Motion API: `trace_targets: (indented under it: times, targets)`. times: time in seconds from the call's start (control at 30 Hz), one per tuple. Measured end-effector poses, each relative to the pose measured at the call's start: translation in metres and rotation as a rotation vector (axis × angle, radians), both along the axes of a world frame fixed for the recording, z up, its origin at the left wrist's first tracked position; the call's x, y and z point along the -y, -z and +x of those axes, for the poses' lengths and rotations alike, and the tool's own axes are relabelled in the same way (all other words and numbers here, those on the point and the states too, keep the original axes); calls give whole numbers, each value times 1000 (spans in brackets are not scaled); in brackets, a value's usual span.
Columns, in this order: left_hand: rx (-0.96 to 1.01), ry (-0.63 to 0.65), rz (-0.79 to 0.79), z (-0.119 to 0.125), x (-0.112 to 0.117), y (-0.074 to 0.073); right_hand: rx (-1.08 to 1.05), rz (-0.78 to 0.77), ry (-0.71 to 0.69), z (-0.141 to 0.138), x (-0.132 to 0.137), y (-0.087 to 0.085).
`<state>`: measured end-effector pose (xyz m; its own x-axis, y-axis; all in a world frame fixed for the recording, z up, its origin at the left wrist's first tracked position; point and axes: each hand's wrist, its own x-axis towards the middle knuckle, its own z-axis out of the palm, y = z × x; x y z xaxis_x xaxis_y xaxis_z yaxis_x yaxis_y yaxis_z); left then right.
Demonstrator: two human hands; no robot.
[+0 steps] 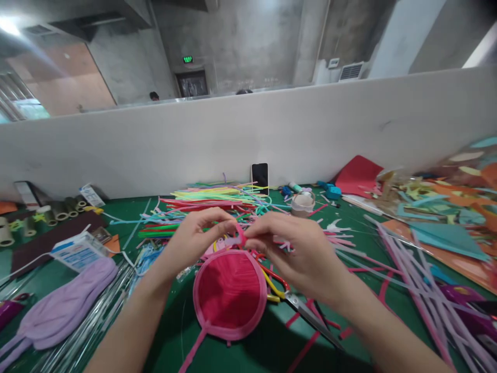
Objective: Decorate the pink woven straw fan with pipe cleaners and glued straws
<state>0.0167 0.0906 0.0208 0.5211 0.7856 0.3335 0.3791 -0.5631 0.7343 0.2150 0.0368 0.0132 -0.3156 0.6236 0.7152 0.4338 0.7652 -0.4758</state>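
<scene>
My left hand (196, 241) and my right hand (295, 248) meet above the green table, fingers pinched together on the top edge of a round red fabric disc with a pink fuzzy rim (230, 296). The disc hangs tilted below my fingers, and a pink stem trails from its lower edge toward me. Both hands are closed on the pink rim at the same spot.
Scissors (301, 306) lie just right of the disc. A heap of coloured pipe cleaners (209, 199) lies behind, with a black phone (260, 177) leaning on the white partition. Purple fuzzy material (66, 305) lies at left, paper scraps (442, 228) at right.
</scene>
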Motion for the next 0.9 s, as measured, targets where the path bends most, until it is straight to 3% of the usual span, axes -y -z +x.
trace_targets:
  times: [0.1, 0.2, 0.33, 0.43, 0.53, 0.67, 0.77, 0.9]
  targets:
    - [-28, -50, 65, 20, 4, 18, -58, 71, 181, 6, -12, 5]
    - [-193, -120, 334, 31, 18, 24, 14, 189, 321, 10, -24, 16]
    - [-473, -169, 744, 31, 38, 15, 224, 247, 372, 6, -29, 27]
    - [-606, -175, 817, 21, 42, 2, 399, 146, 298, 3, -22, 25]
    - [-523, -48, 721, 5, 34, -12, 398, 17, 108, 5, -12, 13]
    - [-211, 180, 386, -10, 15, -17, 224, -74, -124, 12, 0, -7]
    - [-3, 183, 143, -2, 5, -6, 104, -40, -103, 15, 3, -13]
    - [184, 30, -75, 24, 14, 12, 4, 67, 84, 16, -2, -9]
